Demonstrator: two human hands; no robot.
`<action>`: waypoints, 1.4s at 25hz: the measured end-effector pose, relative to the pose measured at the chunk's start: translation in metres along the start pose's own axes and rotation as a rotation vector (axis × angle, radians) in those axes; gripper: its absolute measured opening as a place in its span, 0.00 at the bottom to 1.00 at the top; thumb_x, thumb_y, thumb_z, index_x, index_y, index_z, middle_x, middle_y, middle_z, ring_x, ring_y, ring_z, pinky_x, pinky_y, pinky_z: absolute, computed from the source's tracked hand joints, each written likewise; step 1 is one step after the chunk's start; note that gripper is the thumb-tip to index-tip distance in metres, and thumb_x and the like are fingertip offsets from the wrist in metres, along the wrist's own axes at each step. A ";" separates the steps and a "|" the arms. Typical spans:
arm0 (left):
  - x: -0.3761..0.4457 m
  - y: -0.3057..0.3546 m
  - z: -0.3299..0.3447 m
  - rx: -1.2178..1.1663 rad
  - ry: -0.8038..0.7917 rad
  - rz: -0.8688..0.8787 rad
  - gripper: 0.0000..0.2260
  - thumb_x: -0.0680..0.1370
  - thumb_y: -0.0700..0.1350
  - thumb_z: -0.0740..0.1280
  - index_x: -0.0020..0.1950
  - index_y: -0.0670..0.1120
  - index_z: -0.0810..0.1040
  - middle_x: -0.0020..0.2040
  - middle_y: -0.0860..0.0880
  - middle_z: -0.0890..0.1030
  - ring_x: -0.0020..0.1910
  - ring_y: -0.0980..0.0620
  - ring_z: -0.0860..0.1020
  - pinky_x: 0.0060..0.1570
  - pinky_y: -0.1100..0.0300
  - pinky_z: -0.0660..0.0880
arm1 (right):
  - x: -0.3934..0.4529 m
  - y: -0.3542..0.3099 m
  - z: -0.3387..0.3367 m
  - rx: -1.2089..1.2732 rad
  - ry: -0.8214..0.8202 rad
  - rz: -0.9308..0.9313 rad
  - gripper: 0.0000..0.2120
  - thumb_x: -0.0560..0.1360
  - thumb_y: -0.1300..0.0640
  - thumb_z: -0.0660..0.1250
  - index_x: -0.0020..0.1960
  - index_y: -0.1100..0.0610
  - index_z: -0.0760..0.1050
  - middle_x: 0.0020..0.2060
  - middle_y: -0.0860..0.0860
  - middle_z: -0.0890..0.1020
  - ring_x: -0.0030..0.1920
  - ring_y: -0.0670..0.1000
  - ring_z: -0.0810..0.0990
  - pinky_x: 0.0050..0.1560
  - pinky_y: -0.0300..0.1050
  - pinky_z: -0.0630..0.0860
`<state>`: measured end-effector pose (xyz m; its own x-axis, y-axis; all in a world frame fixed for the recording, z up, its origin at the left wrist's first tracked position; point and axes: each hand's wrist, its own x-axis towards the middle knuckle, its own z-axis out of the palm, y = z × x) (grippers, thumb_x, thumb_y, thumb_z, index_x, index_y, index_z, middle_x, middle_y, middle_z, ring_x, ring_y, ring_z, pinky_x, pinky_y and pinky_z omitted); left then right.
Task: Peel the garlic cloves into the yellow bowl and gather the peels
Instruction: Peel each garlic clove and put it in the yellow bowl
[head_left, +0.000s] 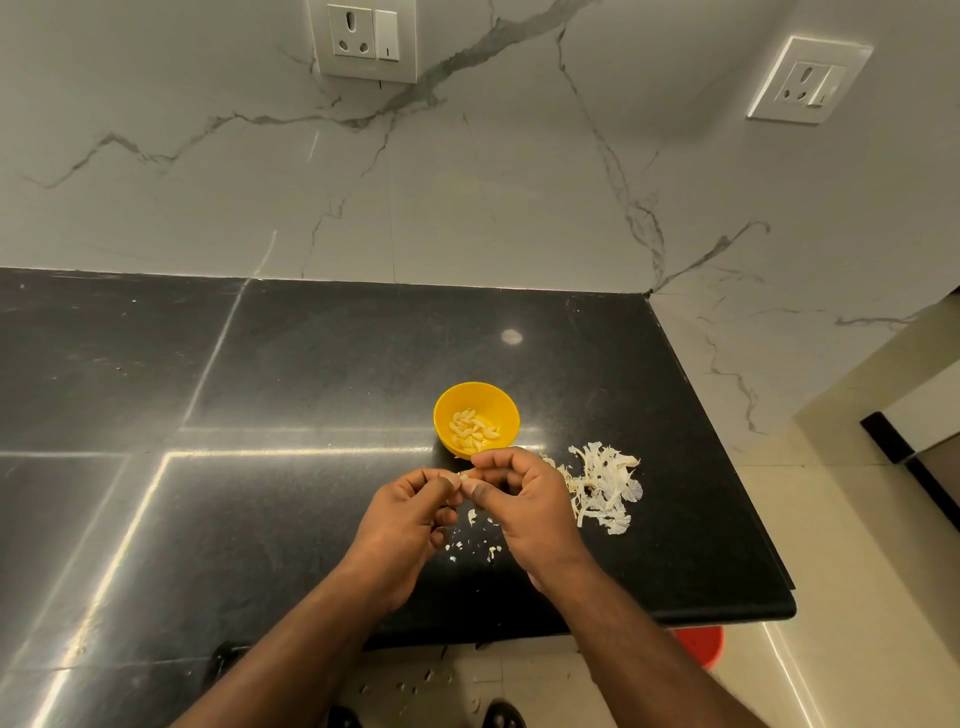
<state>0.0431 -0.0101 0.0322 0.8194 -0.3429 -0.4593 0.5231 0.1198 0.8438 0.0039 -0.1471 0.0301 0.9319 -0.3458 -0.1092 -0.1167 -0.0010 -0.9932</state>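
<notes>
The left hand (410, 512) and the right hand (519, 493) meet just in front of the yellow bowl (476, 418), their fingers (485, 460) curled in and pinching a small garlic clove (466, 473) between the fingertips; only a pale sliver of it shows, so how much skin remains on it cannot be told. The likeliest slip is the clove itself: freshly stripped garlic is probably smooth and a little tacky, and a hard pinch could shoot it out onto the desk (311, 364) or over the near edge to the floor (415, 691), where some scraps already lie. The peels are the other risk. They look papery, dry and feather-light, curled into thin white strips, and the peel pile (602, 488) sits toward the desk's right edge, so a sweep of the wrist or a breath could scatter it off that side. Small flakes (475, 548) lie between the hands and the near edge, easily missed when gathering. The bowl looks like light glossy plastic, round and shallow, holding peeled cloves (472, 430); a nudge from the knuckles might slide it on the polished black stone.
</notes>
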 end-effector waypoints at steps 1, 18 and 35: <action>0.000 -0.001 0.000 0.024 0.004 0.009 0.06 0.81 0.41 0.66 0.50 0.41 0.82 0.37 0.47 0.79 0.33 0.56 0.72 0.33 0.62 0.68 | 0.000 0.000 0.000 0.023 0.008 0.015 0.12 0.72 0.67 0.75 0.51 0.55 0.80 0.43 0.53 0.87 0.47 0.52 0.86 0.54 0.49 0.82; -0.002 -0.002 -0.011 0.520 0.057 0.222 0.06 0.77 0.46 0.74 0.44 0.44 0.81 0.32 0.51 0.79 0.29 0.60 0.74 0.32 0.62 0.71 | -0.005 -0.004 -0.006 0.020 -0.005 0.045 0.10 0.77 0.66 0.70 0.47 0.52 0.83 0.39 0.50 0.86 0.41 0.45 0.81 0.47 0.42 0.80; -0.005 0.002 -0.004 0.369 0.039 0.183 0.03 0.77 0.44 0.73 0.45 0.48 0.86 0.31 0.53 0.80 0.30 0.59 0.73 0.33 0.64 0.70 | -0.005 -0.006 -0.002 0.075 -0.058 0.161 0.08 0.77 0.66 0.68 0.44 0.57 0.83 0.35 0.53 0.82 0.37 0.49 0.77 0.42 0.44 0.77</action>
<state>0.0409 -0.0042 0.0346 0.9032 -0.3105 -0.2962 0.2541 -0.1692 0.9523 -0.0011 -0.1471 0.0371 0.9218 -0.2811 -0.2669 -0.2420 0.1206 -0.9628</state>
